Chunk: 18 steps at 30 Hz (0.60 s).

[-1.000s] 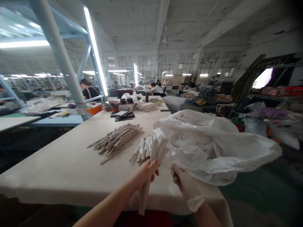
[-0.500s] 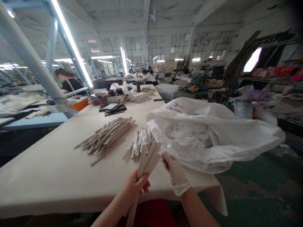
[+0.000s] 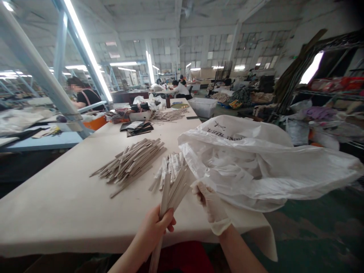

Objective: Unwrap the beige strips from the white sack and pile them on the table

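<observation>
My bare left hand (image 3: 159, 223) is closed around a fanned bundle of flat beige strips (image 3: 174, 191), their far ends spread apart and a lower end running down past my wrist. Beside the fan's right edge, my gloved right hand (image 3: 209, 203) has its fingers curled in a pinch. Its fingertips are close to the end of the outermost strip; whatever they hold is hidden. Just beyond the fan lies a small pile of strips with whitish, shiny wrapping (image 3: 170, 167). Farther left, a larger heap of loose beige strips (image 3: 132, 163) rests on the table.
A large white plastic bag (image 3: 241, 159) with handwriting covers the right side of the cloth-covered table (image 3: 71, 212). Dark flat pieces (image 3: 138, 129) lie farther back. A translucent bin (image 3: 202, 107) stands beyond the table. At left, a person (image 3: 85, 94) sits behind a blue metal post (image 3: 42, 64).
The left hand and its bundle have shifted slightly left, and the strip ends look more fanned out. My right hand stays pinched near the strip ends. The view has moved a little.
</observation>
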Each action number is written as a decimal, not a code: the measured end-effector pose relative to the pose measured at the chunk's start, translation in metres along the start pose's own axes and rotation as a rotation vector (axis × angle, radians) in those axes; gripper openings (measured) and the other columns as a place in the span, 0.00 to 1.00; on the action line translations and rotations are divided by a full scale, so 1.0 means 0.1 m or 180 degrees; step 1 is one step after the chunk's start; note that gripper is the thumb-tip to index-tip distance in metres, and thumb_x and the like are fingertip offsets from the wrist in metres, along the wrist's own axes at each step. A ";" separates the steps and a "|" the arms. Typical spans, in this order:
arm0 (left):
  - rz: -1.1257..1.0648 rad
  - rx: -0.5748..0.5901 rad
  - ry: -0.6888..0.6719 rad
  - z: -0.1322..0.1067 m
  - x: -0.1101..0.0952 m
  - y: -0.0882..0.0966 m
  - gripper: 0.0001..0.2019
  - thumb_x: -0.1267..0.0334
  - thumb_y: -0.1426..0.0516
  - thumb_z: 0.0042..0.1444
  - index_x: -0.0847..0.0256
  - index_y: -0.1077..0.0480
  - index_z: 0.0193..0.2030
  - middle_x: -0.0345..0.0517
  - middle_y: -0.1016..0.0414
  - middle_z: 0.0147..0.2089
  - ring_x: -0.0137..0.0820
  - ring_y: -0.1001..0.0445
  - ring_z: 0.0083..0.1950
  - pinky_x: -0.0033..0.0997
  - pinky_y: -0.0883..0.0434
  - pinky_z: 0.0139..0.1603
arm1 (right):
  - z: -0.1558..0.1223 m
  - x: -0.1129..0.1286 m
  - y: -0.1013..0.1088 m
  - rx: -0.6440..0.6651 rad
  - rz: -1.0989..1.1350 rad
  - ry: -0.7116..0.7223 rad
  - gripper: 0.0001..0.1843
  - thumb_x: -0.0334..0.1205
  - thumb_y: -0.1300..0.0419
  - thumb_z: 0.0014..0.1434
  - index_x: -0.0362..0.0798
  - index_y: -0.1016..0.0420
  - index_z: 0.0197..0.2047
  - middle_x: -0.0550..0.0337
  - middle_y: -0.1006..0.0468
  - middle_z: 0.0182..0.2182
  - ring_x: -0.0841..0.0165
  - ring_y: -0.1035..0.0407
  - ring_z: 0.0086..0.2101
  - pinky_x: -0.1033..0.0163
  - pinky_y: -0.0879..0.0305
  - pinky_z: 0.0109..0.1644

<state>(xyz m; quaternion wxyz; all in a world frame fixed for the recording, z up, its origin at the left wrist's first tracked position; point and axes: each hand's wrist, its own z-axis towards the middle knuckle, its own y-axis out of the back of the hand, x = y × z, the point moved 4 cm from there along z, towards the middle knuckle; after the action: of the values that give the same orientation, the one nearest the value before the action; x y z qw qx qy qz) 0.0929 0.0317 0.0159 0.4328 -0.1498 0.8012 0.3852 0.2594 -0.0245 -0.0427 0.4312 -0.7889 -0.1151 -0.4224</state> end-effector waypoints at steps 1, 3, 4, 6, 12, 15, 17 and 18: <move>0.0059 -0.0031 -0.0040 -0.01 0.00 0.01 0.12 0.57 0.51 0.54 0.61 0.36 0.26 0.43 0.27 0.23 0.27 0.30 0.22 0.23 0.38 0.21 | 0.00 -0.01 -0.02 0.0057 0.0143 -0.0115 0.19 0.54 0.35 0.42 0.45 0.27 0.26 0.63 0.30 0.20 0.78 0.46 0.18 0.70 0.57 0.19; 0.0166 -0.0055 -0.0103 -0.03 -0.01 0.02 0.11 0.58 0.51 0.54 0.61 0.36 0.26 0.43 0.27 0.23 0.27 0.30 0.23 0.24 0.38 0.23 | -0.01 -0.03 -0.07 0.0143 0.0353 -0.0240 0.18 0.53 0.34 0.41 0.45 0.28 0.26 0.65 0.31 0.19 0.79 0.47 0.17 0.70 0.57 0.19; 0.0196 -0.0064 -0.0120 -0.03 -0.01 0.02 0.11 0.59 0.51 0.54 0.61 0.36 0.26 0.43 0.27 0.24 0.27 0.30 0.23 0.24 0.38 0.23 | -0.01 -0.04 -0.09 0.0155 0.0391 -0.0240 0.18 0.52 0.34 0.41 0.45 0.28 0.25 0.65 0.31 0.19 0.79 0.47 0.17 0.71 0.57 0.19; 0.0223 -0.0099 -0.0128 -0.04 0.00 0.02 0.11 0.59 0.52 0.54 0.61 0.36 0.26 0.42 0.27 0.23 0.27 0.30 0.23 0.24 0.38 0.24 | -0.01 -0.05 -0.11 0.0095 0.0305 -0.0186 0.18 0.52 0.33 0.41 0.45 0.29 0.24 0.64 0.31 0.19 0.78 0.46 0.18 0.70 0.55 0.20; 0.0081 -0.0032 -0.0064 0.00 0.09 0.02 0.12 0.57 0.52 0.53 0.62 0.36 0.26 0.41 0.28 0.23 0.27 0.30 0.23 0.24 0.38 0.24 | -0.03 -0.08 -0.20 0.0021 -0.0503 0.0196 0.20 0.55 0.37 0.44 0.45 0.31 0.19 0.65 0.34 0.15 0.76 0.47 0.18 0.67 0.52 0.22; -0.0080 0.0090 0.0074 0.05 0.09 0.05 0.13 0.56 0.53 0.52 0.62 0.36 0.27 0.42 0.28 0.24 0.27 0.31 0.21 0.24 0.39 0.22 | -0.06 -0.12 -0.36 0.0490 -0.1157 0.0224 0.22 0.56 0.38 0.45 0.46 0.32 0.16 0.65 0.35 0.14 0.75 0.46 0.18 0.66 0.51 0.23; -0.0224 0.0142 0.0213 0.07 0.09 0.10 0.13 0.54 0.53 0.52 0.63 0.37 0.27 0.42 0.28 0.24 0.26 0.32 0.21 0.24 0.39 0.21 | -0.07 -0.18 -0.44 0.0977 -0.1412 -0.0052 0.22 0.57 0.39 0.44 0.45 0.31 0.18 0.64 0.34 0.14 0.75 0.45 0.18 0.66 0.51 0.22; -0.0290 0.0159 0.0294 0.07 0.10 0.14 0.14 0.54 0.52 0.51 0.63 0.37 0.27 0.42 0.29 0.23 0.26 0.32 0.21 0.24 0.39 0.21 | -0.06 -0.20 -0.46 0.1090 -0.1452 -0.0155 0.22 0.58 0.39 0.43 0.45 0.30 0.18 0.64 0.33 0.14 0.75 0.45 0.17 0.66 0.51 0.22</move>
<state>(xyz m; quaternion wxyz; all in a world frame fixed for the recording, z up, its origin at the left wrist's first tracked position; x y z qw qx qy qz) 0.0831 0.0473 0.0122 0.4161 -0.1930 0.8220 0.3376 0.2188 0.0020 -0.0299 0.4490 -0.6683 -0.3695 -0.4639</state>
